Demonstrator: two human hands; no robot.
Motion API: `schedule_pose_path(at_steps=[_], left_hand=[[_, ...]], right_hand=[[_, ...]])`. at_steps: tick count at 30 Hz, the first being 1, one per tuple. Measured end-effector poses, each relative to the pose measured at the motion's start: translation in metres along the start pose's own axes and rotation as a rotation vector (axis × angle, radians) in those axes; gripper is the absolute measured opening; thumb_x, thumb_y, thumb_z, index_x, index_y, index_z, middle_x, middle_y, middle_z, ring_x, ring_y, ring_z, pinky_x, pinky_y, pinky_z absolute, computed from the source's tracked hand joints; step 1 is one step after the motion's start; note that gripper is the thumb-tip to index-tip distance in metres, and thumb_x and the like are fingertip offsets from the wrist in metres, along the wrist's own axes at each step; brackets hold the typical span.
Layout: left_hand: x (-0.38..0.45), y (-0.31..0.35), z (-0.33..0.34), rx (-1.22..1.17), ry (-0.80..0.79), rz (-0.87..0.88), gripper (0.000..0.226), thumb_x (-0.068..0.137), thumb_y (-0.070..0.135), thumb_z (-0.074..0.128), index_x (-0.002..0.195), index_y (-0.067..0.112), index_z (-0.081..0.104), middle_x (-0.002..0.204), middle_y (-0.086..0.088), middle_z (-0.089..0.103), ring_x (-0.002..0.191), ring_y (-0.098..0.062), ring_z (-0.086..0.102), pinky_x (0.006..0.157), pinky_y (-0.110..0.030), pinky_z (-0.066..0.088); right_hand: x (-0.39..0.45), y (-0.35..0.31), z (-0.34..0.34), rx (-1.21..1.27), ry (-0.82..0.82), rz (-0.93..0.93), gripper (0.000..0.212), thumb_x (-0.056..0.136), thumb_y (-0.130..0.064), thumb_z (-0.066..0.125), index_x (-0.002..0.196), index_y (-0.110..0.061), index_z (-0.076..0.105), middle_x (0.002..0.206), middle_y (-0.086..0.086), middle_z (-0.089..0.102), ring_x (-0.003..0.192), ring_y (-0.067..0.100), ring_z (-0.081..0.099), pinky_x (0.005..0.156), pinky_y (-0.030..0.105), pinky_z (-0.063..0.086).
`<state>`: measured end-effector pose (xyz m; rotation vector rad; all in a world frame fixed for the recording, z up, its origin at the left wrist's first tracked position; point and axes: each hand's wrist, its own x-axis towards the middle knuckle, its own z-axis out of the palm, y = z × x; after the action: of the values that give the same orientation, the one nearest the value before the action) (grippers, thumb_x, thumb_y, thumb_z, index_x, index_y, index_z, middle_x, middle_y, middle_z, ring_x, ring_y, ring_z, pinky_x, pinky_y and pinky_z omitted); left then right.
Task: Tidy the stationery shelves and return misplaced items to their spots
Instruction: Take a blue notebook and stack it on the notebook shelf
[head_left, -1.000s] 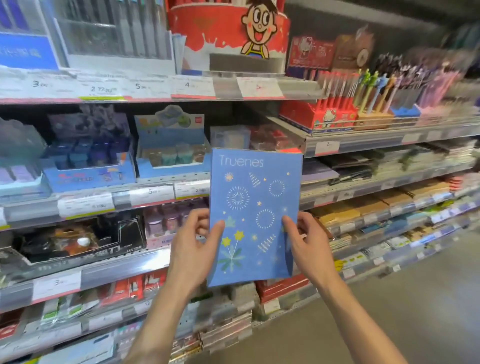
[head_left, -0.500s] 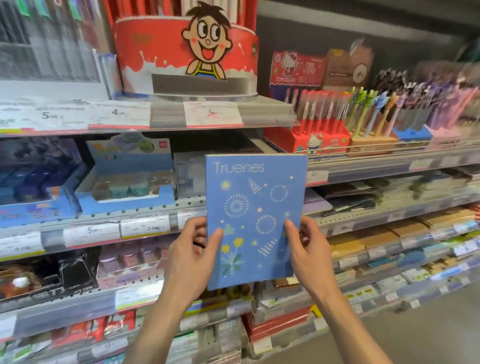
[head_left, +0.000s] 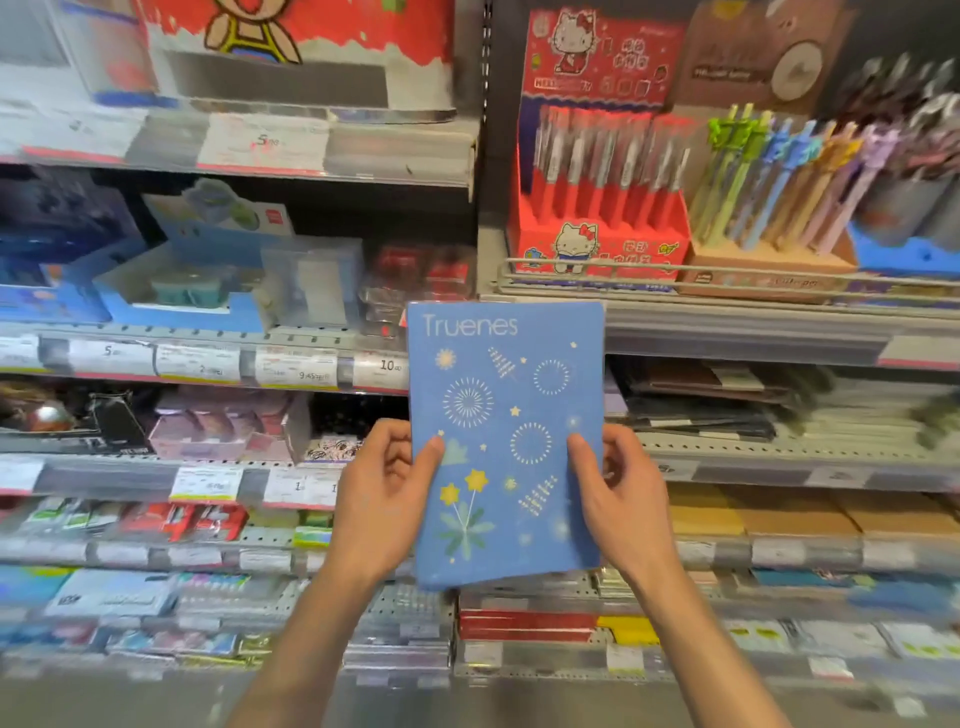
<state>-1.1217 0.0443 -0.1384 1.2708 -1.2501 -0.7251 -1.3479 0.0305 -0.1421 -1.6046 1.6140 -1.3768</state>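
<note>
Held upright before the stationery shelves: a blue rectangular paper-covered notebook (head_left: 506, 441) printed with fireworks, yellow flowers and the word "Truenes", pinched at its lower edges by the left hand (head_left: 384, 499) and the right hand (head_left: 618, 499), thumbs laid across the front cover, remaining fingers curled behind. Grip of both hands narrow and closed on the notebook, same as half a second earlier. Changed since then: view swung rightward and closer, with the red cartoon-cat cardboard pen display (head_left: 597, 208) and the tan box of pastel novelty pens (head_left: 763, 208) now large above the notebook, and the blue cardboard tray of small teal items (head_left: 176, 296) slid off to the left. Notebook itself clear of every shelf, hanging in the air at the level of the dark flat covers stacked on the grey metal shelf (head_left: 779, 452) just to its right. Likely meaning: misplaced notebook being carried toward the notebook section on the right, a matching slot not yet picked out, shelving step not yet done.
</note>
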Motion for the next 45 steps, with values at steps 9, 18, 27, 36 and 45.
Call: schedule_pose_path(at_steps=[9, 18, 27, 36, 45], left_hand=[[-0.015, -0.021, 0.045, 0.097, -0.088, -0.110, 0.042, 0.073, 0.063, 0.060, 0.076, 0.022, 0.054, 0.056, 0.003, 0.039, 0.055, -0.015, 0.038, 0.057, -0.034, 0.035], [0.016, -0.014, 0.063, 0.145, -0.178, -0.136, 0.039, 0.092, 0.038, 0.065, 0.078, 0.006, 0.049, 0.058, -0.001, 0.031, 0.055, -0.013, 0.033, 0.057, -0.032, 0.029], [0.015, 0.000, 0.036, -0.037, -0.303, -0.135, 0.061, 0.083, 0.037, 0.072, 0.138, 0.034, 0.045, 0.083, -0.017, 0.066, 0.066, -0.018, 0.065, 0.063, -0.026, 0.050], [0.008, 0.004, 0.037, -0.217, -0.296, -0.222, 0.059, 0.086, 0.005, 0.072, 0.138, 0.027, 0.054, 0.079, -0.008, 0.057, 0.060, -0.023, 0.064, 0.068, -0.037, 0.057], [0.009, 0.004, 0.051, -0.199, -0.223, -0.120, 0.042, 0.098, 0.017, 0.057, 0.139, 0.024, 0.051, 0.081, 0.006, 0.062, 0.074, -0.014, 0.059, 0.064, -0.020, 0.049]], right_hand=[[-0.010, 0.054, -0.036, -0.019, -0.041, 0.118, 0.015, 0.093, -0.046, 0.060, 0.094, -0.031, 0.061, 0.083, -0.012, 0.072, 0.075, 0.012, 0.067, 0.067, 0.041, 0.055], [0.015, 0.048, -0.044, 0.044, -0.088, 0.255, 0.034, 0.094, -0.037, 0.065, 0.084, -0.005, 0.061, 0.062, 0.009, 0.055, 0.059, 0.016, 0.047, 0.059, 0.035, 0.040], [0.077, 0.007, -0.038, 0.018, -0.033, 0.352, 0.040, 0.089, -0.033, 0.072, 0.063, -0.015, 0.047, 0.052, 0.000, 0.034, 0.047, 0.016, 0.029, 0.046, 0.026, 0.027], [0.070, 0.005, -0.047, 0.102, -0.133, 0.402, 0.055, 0.088, -0.045, 0.070, 0.132, -0.017, 0.051, 0.100, 0.007, 0.069, 0.087, 0.020, 0.065, 0.067, 0.034, 0.050], [0.057, 0.016, -0.051, 0.393, -0.226, 0.398, 0.024, 0.099, -0.014, 0.059, 0.123, -0.019, 0.062, 0.104, 0.005, 0.077, 0.082, 0.020, 0.072, 0.048, 0.027, 0.051]])
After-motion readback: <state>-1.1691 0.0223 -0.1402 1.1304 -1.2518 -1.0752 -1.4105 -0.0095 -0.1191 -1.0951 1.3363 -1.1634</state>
